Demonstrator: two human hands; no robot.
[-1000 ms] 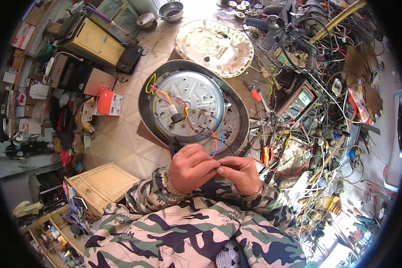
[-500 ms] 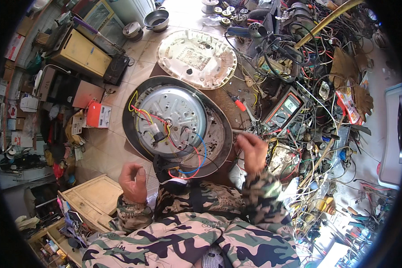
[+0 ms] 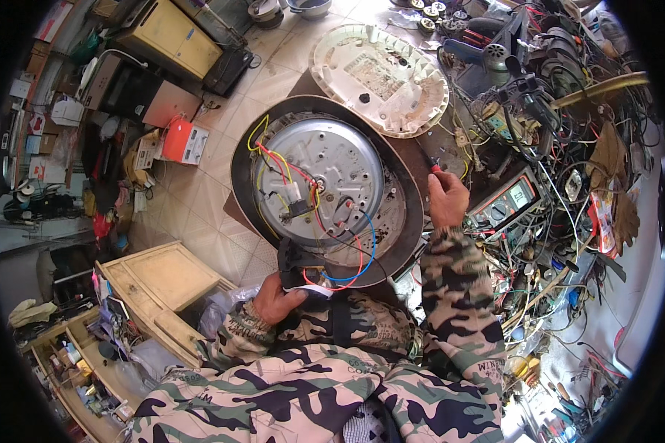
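Observation:
My left hand [image 3: 275,299] is closed on the left end of a black plastic housing [image 3: 297,258] with a white edge, at the near rim of an opened appliance base [image 3: 238,181]. Red and blue wires [image 3: 374,235] run from the housing into the base. Inside sits a round metal heating pan [image 3: 332,151]; a small black connector [image 3: 298,208] and yellow and red leads lie across it. Beyond the base's right rim, my right hand [image 3: 448,198] pinches a slim red-handled tool [image 3: 435,168]. Its dark end points away from me; the fingers hide the rest.
A dirty white bottom cover [image 3: 414,96] lies beyond the base. To the right, a multimeter [image 3: 504,207] rests among heaped cables and parts. On the left stand a red-and-white box [image 3: 185,142], a wooden cabinet [image 3: 159,277] and a yellow cabinet [image 3: 170,37].
My left hand has moved right and closed on the black housing. My right hand has reached forward and taken hold of the red-handled tool. The whole view has shifted.

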